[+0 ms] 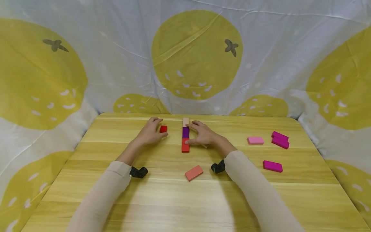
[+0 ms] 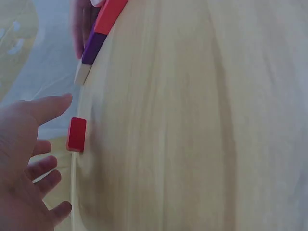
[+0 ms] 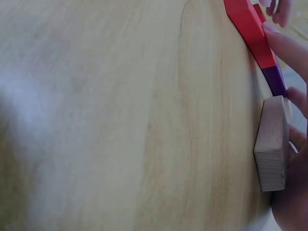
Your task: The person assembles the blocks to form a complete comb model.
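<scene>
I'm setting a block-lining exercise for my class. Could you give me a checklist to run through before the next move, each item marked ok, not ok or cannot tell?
1. Cream block, purple block and end red block lined up end to end: ok.
2. Right hand at that line: ok, its thumb touches the end red block.
3. Left hand gripping the loose red block: not ok, fingers spread near it.
4. Salmon block clear of both hands: ok.
5. Plain wooden block free of the right palm: cannot tell, contact is hidden.
</scene>
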A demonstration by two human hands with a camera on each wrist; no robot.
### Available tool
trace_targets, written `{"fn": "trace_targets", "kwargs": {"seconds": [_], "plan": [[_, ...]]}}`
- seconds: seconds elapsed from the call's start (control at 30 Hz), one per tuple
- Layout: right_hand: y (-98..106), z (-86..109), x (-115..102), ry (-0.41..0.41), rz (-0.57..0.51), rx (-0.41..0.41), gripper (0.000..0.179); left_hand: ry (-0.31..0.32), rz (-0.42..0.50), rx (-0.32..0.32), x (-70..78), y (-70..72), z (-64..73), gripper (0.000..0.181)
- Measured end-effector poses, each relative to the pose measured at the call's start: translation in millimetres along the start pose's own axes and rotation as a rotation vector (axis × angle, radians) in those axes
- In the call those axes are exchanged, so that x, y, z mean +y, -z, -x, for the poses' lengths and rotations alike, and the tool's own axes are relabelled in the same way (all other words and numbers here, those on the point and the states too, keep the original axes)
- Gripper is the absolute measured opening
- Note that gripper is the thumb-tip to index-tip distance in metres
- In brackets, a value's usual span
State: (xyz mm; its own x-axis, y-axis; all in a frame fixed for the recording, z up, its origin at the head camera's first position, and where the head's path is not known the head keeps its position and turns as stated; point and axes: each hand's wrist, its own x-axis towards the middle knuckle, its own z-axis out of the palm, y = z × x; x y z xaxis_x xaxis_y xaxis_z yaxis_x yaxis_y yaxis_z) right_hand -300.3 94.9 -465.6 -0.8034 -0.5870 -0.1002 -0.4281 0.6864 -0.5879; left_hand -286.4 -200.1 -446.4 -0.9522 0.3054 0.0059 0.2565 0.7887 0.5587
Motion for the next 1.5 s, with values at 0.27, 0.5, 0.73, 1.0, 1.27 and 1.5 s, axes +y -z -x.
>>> {"fn": "trace_targets", "kwargs": {"seconds": [0.27, 0.5, 0.73, 1.0, 1.27, 1.5], "plan": [[-1.1, -1.2, 2.4, -0.012, -0.03, -0.003, 0.092, 0.022, -0.004, 0.014, -7.9, 0.8, 3.8, 0.079], [-5.4, -6.5, -1.5, -0.023, -0.038, -0.001, 0.092, -0.098, 0.054, -0.029, -22.9, 6.1, -1.2, 0.044], [-6.5, -12.3, -5.4, -0.025, -0.04, -0.014, 0.092, -0.099, 0.076, -0.026, -26.3, 13.5, 4.4, 0.034], [-0.6, -9.3, -1.7, -0.038, -0.037, -0.009, 0.09, -0.207, 0.098, -0.08, -8.1, 11.4, 21.0, 0.031], [0.5, -2.6, -0.5, -0.047, -0.061, -0.01, 0.091, -0.241, 0.092, -0.096, 16.2, 3.0, 35.3, 0.029], [2.9, 0.8, 3.1, -0.055, -0.064, 0.016, 0.091, -0.323, 0.081, -0.175, 42.3, -14.6, 50.9, 0.03]]}}
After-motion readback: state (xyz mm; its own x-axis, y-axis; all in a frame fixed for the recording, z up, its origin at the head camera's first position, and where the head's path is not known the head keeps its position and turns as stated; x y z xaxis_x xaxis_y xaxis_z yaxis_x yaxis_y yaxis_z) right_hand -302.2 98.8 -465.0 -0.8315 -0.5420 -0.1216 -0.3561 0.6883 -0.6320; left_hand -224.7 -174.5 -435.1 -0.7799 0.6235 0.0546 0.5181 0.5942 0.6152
